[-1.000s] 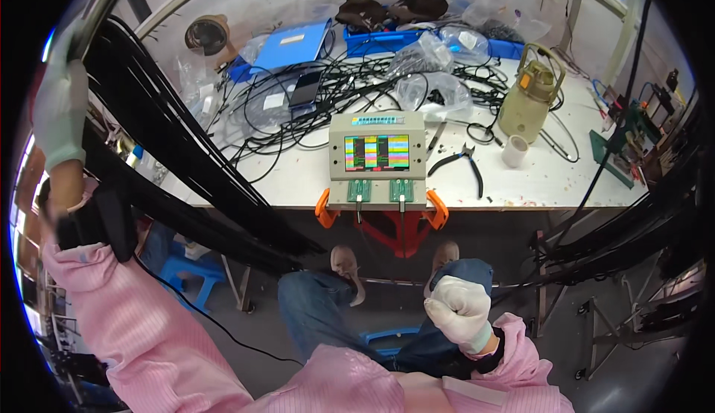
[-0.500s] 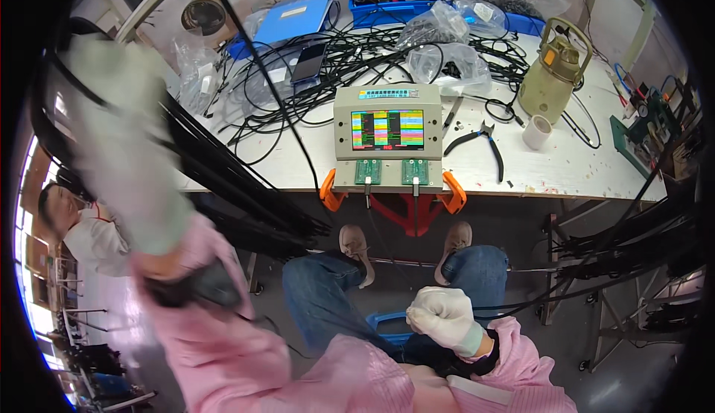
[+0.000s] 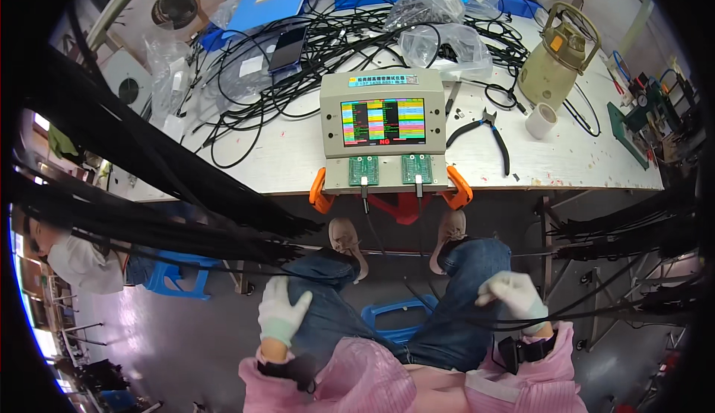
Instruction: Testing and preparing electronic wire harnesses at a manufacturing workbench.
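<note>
My left hand (image 3: 281,310), in a white glove, is over my left thigh with its fingers stretched out and nothing in them. My right hand (image 3: 512,295), also gloved, is above my right thigh with its fingers curled in; what they hold, if anything, is hidden. Thin black cables (image 3: 573,316) pass close to the right wrist. Ahead of me, a grey cable tester (image 3: 382,78) stands at the table's front edge, its screen (image 3: 383,122) lit with coloured rows. Two green circuit boards (image 3: 364,170) sit on its front ledge, each with a black cable plug (image 3: 418,182) hanging from it.
Thick bundles of black cable (image 3: 171,167) hang at the left, with more (image 3: 633,230) at the right. On the white table (image 3: 477,171) lie pliers (image 3: 488,134), a white roll (image 3: 541,121), a green jug (image 3: 551,70), a phone (image 3: 288,48) and tangled cables. Another person (image 3: 86,264) sits at far left.
My left hand has come down from the raised cables at the upper left to my lap. The right hand has moved right and slightly up, its fist loosening. The view has shifted slightly.
</note>
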Motion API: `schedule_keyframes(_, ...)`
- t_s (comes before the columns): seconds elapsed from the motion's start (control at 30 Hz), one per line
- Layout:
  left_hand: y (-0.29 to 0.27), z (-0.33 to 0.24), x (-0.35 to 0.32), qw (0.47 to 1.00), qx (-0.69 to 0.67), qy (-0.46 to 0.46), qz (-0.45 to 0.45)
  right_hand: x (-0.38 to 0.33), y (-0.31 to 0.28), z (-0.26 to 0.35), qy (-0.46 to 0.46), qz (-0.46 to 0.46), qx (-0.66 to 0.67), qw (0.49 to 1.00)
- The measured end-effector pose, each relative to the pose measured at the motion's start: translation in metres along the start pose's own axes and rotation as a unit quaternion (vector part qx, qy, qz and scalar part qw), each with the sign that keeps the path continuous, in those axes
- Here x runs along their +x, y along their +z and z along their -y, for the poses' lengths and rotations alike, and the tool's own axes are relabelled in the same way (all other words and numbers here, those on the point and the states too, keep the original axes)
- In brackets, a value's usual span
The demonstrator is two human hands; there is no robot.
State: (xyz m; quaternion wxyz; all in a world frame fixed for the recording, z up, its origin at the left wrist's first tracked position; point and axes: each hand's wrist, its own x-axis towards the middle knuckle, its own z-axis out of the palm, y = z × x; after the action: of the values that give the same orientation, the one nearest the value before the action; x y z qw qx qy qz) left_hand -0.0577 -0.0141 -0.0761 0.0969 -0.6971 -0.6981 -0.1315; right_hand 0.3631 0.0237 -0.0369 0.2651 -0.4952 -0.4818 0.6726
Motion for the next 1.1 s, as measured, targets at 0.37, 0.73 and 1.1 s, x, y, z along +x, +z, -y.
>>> schedule_keyframes(0.37,-0.069,-0.114,0.086,0.743,-0.611,-0.160,0.221,0.110,0.074,0.082,-0.054,-0.024,0.158,0.986)
schedule_keyframes(0.73,-0.030,-0.133,0.143,0.648,-0.703,-0.259,0.135,0.122,0.090,0.081,-0.056,-0.136,0.251,0.957)
schedule_keyframes(1.1,-0.024,-0.133,0.126,0.654,-0.697,-0.242,0.170,0.121,0.079,0.089,-0.053,-0.085,0.110,0.989)
